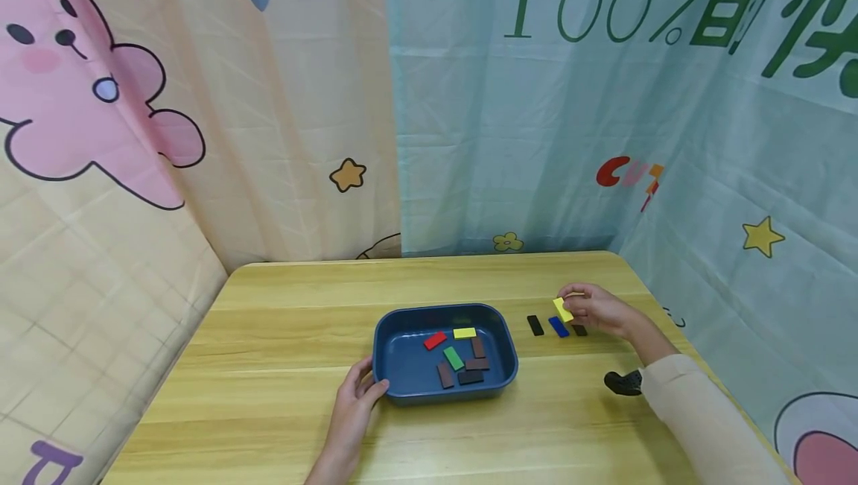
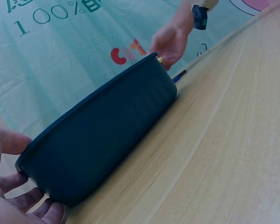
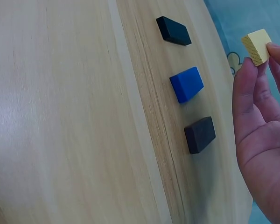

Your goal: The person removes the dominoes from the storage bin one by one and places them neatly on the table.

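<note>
My right hand (image 1: 601,311) pinches a yellow domino-like block (image 1: 563,310) between thumb and fingertips, raised above the table. Below it lie a black block (image 1: 535,325), a blue block (image 1: 558,326) and a dark brown block (image 1: 580,330), standing in a short row in the right wrist view. A dark blue rectangular tray (image 1: 402,351) sits left of that row. Its left end is gripped by my left hand (image 1: 355,393), thumb at the rim and fingers against the outer wall. Inside the tray lie a red block (image 1: 435,340), a yellow block (image 1: 465,333), a green block (image 1: 453,358) and several dark ones.
The wooden table (image 1: 268,366) extends around the tray. Printed curtains (image 1: 302,97) hang along its back and sides. A black strap-like piece (image 1: 623,383) sticks out at the right sleeve cuff.
</note>
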A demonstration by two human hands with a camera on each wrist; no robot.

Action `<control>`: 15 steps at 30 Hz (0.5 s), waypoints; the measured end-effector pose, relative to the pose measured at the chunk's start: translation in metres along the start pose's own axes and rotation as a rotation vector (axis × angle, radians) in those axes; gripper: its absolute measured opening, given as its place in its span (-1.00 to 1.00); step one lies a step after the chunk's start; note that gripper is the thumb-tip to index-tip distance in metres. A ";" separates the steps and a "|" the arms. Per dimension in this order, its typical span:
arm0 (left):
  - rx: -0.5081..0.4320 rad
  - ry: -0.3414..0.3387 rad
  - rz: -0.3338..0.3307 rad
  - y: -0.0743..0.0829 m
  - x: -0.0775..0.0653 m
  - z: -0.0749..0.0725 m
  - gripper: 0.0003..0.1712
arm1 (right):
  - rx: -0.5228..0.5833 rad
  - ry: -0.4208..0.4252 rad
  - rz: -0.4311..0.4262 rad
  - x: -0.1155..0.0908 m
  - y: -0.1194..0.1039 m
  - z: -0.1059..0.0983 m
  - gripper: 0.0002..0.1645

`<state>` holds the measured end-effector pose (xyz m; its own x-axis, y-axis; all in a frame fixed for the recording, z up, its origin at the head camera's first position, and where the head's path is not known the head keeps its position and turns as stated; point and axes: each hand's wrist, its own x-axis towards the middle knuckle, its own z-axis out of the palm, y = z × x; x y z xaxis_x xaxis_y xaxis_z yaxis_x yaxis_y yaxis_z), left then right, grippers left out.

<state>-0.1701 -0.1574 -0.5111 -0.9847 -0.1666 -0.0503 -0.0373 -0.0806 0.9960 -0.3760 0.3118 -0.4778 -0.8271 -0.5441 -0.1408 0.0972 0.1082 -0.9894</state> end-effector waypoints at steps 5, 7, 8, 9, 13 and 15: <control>0.000 0.003 0.004 -0.001 -0.001 0.000 -0.39 | 0.016 0.005 0.002 -0.004 0.000 -0.003 -0.85; 0.000 0.006 0.006 -0.002 -0.001 0.000 -0.39 | 0.028 0.006 0.000 -0.006 0.000 -0.003 -0.84; -0.002 0.006 0.005 -0.002 -0.001 0.000 -0.39 | 0.032 0.006 -0.001 -0.007 0.000 -0.004 -0.84; -0.003 0.007 0.005 -0.002 -0.001 0.000 -0.39 | 0.035 0.006 -0.003 -0.008 -0.001 -0.004 -0.83; -0.011 0.006 0.012 -0.002 -0.001 0.000 -0.40 | 0.035 0.013 -0.006 -0.011 0.001 -0.007 -0.82; -0.011 0.005 0.015 -0.002 0.000 0.000 -0.40 | 0.028 0.019 -0.001 -0.012 0.002 -0.009 -0.82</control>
<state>-0.1695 -0.1573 -0.5131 -0.9844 -0.1725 -0.0356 -0.0204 -0.0889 0.9958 -0.3702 0.3260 -0.4782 -0.8376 -0.5283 -0.1392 0.1116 0.0840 -0.9902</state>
